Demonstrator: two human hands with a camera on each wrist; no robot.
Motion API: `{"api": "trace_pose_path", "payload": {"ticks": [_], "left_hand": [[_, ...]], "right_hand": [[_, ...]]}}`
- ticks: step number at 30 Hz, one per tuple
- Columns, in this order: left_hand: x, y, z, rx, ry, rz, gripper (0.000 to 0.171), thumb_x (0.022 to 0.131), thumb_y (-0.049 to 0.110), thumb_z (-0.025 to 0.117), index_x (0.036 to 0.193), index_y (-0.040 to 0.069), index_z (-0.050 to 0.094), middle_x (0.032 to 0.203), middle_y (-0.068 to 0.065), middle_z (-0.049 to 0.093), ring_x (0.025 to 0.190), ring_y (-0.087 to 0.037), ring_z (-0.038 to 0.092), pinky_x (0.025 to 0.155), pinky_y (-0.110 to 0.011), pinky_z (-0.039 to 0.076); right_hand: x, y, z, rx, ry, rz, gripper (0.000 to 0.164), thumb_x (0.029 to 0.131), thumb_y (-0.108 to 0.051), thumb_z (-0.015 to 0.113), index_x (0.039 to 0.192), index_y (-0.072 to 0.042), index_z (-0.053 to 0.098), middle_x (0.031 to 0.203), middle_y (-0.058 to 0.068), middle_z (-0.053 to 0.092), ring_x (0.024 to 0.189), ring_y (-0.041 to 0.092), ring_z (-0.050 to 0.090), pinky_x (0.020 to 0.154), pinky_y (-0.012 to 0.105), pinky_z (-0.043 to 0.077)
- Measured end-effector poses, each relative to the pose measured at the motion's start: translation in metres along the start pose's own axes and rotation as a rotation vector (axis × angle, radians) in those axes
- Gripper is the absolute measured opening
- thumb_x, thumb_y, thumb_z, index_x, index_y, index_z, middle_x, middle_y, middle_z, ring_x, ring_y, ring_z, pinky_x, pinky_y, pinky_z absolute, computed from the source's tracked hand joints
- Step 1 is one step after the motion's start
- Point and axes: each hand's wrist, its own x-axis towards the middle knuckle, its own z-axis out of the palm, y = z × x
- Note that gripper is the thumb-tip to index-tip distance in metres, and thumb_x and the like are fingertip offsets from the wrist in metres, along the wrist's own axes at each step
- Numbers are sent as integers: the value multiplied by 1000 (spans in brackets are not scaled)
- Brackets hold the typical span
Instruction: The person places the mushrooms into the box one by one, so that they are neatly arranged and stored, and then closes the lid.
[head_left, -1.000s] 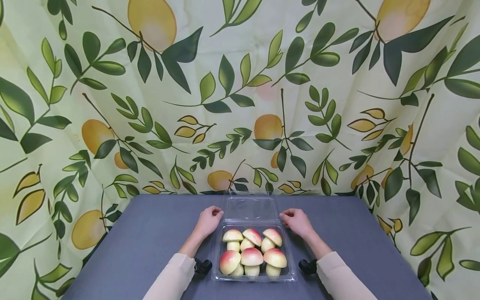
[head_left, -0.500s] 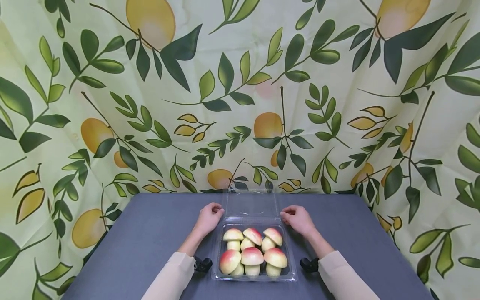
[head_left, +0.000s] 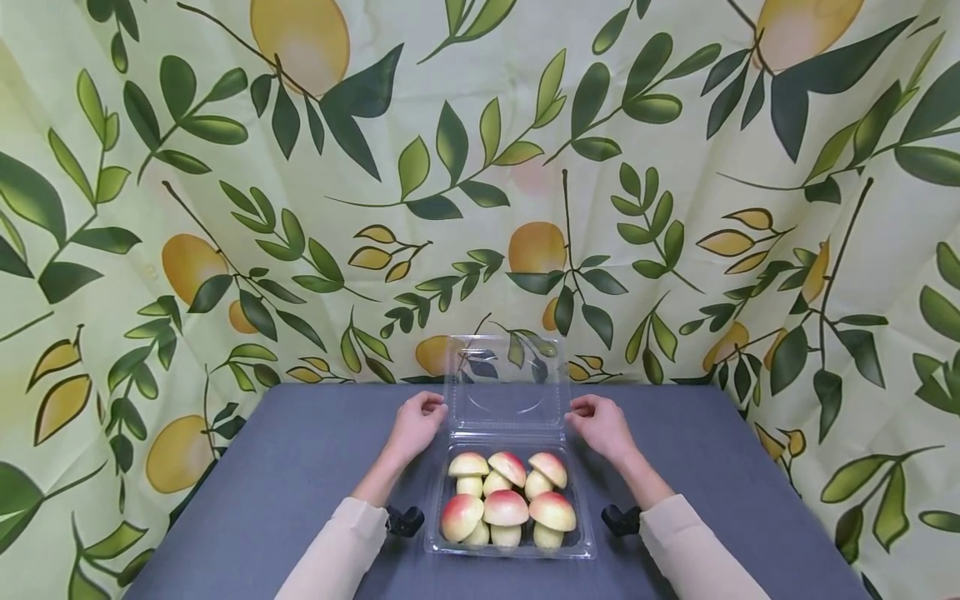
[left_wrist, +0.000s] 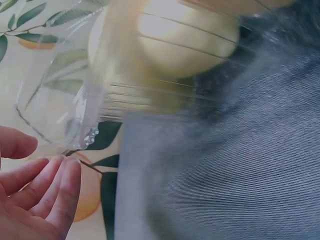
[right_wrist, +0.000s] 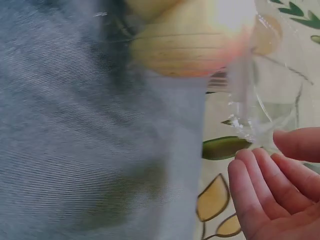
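A clear plastic clamshell container (head_left: 437, 533) stands at the table's front middle. Inside sit several mushroom-shaped pieces (head_left: 506, 507) with pink-tinged caps and pale stems, in two rows. Its hinged lid (head_left: 507, 396) is raised at the back, nearly upright. My left hand (head_left: 418, 425) pinches the lid's left edge. At the right edge, my right hand (head_left: 600, 427) holds the lid the same way. In the left wrist view, thumb and fingertips (left_wrist: 67, 167) straddle the lid's edge; the right wrist view shows the right fingers (right_wrist: 245, 180) at the opposite edge.
The grey-blue table (head_left: 315, 467) extends to both sides of the container. A fabric backdrop (head_left: 480, 167) printed with fruit and leaves encloses the back and sides. A black wrist device (head_left: 405, 521) sits at each sleeve's cuff.
The lid has swung up from lying back low behind the container to nearly upright. Both hands have risen slightly with its edges; the mushroom-shaped pieces stay in place.
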Motion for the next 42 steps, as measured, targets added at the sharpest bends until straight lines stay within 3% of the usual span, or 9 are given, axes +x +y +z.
{"api": "trace_pose_path", "payload": {"ticks": [6, 14, 21, 34, 42], "left_hand": [[2, 11, -6, -71, 10, -20, 20, 98, 5, 62, 114, -7, 66, 93, -16, 68, 81, -35, 70, 70, -39, 60], [4, 22, -10, -140, -8, -18, 21, 99, 4, 60, 116, -9, 64, 98, -19, 67, 85, -35, 70, 74, -39, 61], [3, 24, -12, -122, -7, -22, 21, 99, 5, 61, 116, -8, 64, 98, -19, 67, 87, -34, 70, 74, -36, 61], [-1, 27, -14, -120, -7, -4, 20, 101, 8, 61, 115, -5, 64, 97, -16, 65, 87, -28, 69, 76, -35, 60], [-11, 25, -17, -221, -37, 8, 24, 106, 9, 53, 116, -11, 61, 104, -27, 67, 100, -41, 67, 87, -41, 58]], "right_hand": [[3, -13, -10, -6, 34, -34, 25, 92, -7, 70, 114, 6, 70, 96, 14, 71, 86, 27, 68, 72, 38, 56], [0, -23, -20, 140, 6, 22, 32, 95, -9, 66, 124, 5, 65, 103, 17, 70, 83, 32, 71, 71, 33, 57], [-2, -22, -18, 307, -13, 61, 34, 98, -7, 64, 128, 7, 62, 109, 21, 65, 94, 27, 68, 84, 40, 59], [-6, -20, -19, 413, -6, 73, 34, 100, -9, 63, 130, 6, 61, 115, 21, 62, 105, 34, 66, 87, 36, 58], [-14, -16, -22, 554, -28, 106, 38, 105, -19, 59, 130, 10, 59, 119, 25, 63, 105, 29, 67, 91, 38, 56]]}}
